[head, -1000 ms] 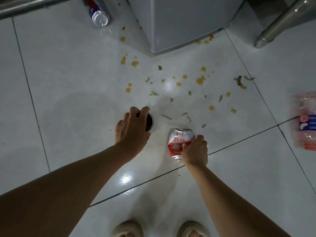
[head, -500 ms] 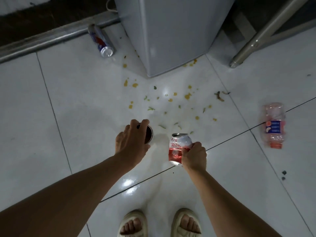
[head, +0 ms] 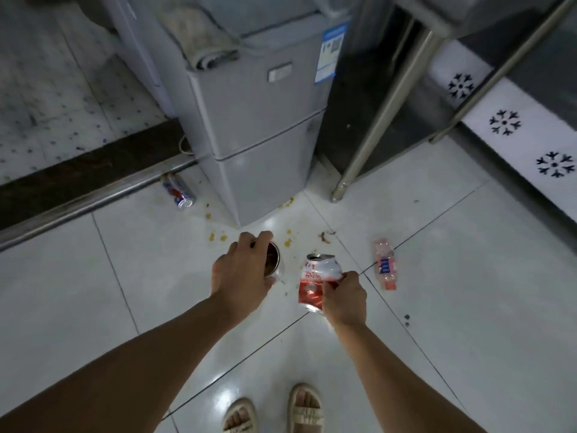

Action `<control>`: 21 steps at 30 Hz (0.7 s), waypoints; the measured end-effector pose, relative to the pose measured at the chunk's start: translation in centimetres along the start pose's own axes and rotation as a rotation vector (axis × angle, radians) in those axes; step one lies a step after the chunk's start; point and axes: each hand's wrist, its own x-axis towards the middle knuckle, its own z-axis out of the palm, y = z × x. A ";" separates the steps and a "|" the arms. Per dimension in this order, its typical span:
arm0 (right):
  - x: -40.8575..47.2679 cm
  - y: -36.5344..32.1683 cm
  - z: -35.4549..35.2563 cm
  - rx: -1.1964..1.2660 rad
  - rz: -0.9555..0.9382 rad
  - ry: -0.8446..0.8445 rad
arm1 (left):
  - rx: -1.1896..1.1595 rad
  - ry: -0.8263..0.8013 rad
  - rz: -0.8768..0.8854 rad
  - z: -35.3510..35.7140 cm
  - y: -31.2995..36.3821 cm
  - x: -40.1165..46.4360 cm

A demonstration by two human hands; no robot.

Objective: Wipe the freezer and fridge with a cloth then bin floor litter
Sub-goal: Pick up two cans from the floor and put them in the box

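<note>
Hands: left hand point(head: 240, 273) grips open tin point(head: 274, 260); right hand point(head: 345, 296) grips crushed can point(head: 315, 281).
Left: blue can point(head: 178, 191), bottle point(head: 386, 264), crumbs point(head: 287, 243) on floor point(head: 452, 276).

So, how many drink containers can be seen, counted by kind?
Cans held in a hand: 2, the open can and the red and white can
Cans on the floor: 1, the blue can
Plastic bottles: 1, the bottle
Total: 4
</note>
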 end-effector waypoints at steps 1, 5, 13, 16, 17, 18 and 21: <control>-1.0 -0.6 -1.8 0.007 0.003 0.014 | -0.003 0.007 0.019 -1.8 1.1 -0.4; -5.6 -1.7 -8.0 0.047 -0.001 0.075 | 0.007 0.020 0.097 -8.1 5.2 -2.7; -14.1 0.5 -18.3 0.182 0.114 0.210 | 0.020 0.016 0.281 -15.4 12.5 -8.5; -16.7 2.9 -22.0 0.263 0.179 0.248 | 0.053 0.003 0.359 -16.5 16.0 -10.4; -17.5 3.9 -23.3 0.286 0.193 0.266 | 0.053 -0.003 0.383 -16.7 17.3 -11.1; -18.4 5.0 -24.5 0.308 0.207 0.288 | 0.055 -0.010 0.408 -16.8 18.8 -11.8; -20.8 8.9 -28.5 0.368 0.267 0.356 | 0.074 -0.018 0.494 -16.6 23.6 -14.3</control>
